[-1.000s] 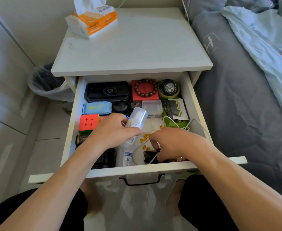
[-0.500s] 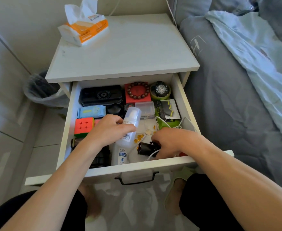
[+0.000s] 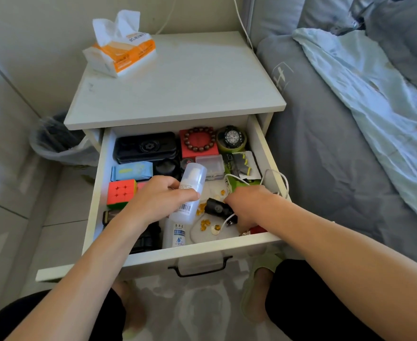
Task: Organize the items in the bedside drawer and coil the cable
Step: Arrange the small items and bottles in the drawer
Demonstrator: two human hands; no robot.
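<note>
The white bedside drawer (image 3: 202, 252) is pulled out and full of small items. My left hand (image 3: 160, 198) grips a translucent white pump bottle (image 3: 193, 178), tilted above the middle of the drawer. My right hand (image 3: 249, 205) reaches into the front right corner with its fingers curled on the white cable (image 3: 280, 175). The cable loops over the drawer's right wall, and its plug end sticks out below the hand. A small black pouch (image 3: 216, 207) lies against my right fingertips. Yellow capsules (image 3: 203, 223) are scattered on the drawer floor.
In the drawer are a black case (image 3: 145, 146), a bead bracelet on a red box (image 3: 198, 141), a watch (image 3: 232, 139), a clear box (image 3: 209, 164), a blue packet (image 3: 132, 171), a puzzle cube (image 3: 121, 193) and a lying bottle (image 3: 177, 236). A tissue pack (image 3: 123, 52) sits on the nightstand, with a bin (image 3: 59, 141) to its left and the bed (image 3: 350, 143) to its right.
My left hand has lowered and tilted the bottle slightly. My right hand has shifted a little to the right, uncovering the black pouch and the cable's plug end.
</note>
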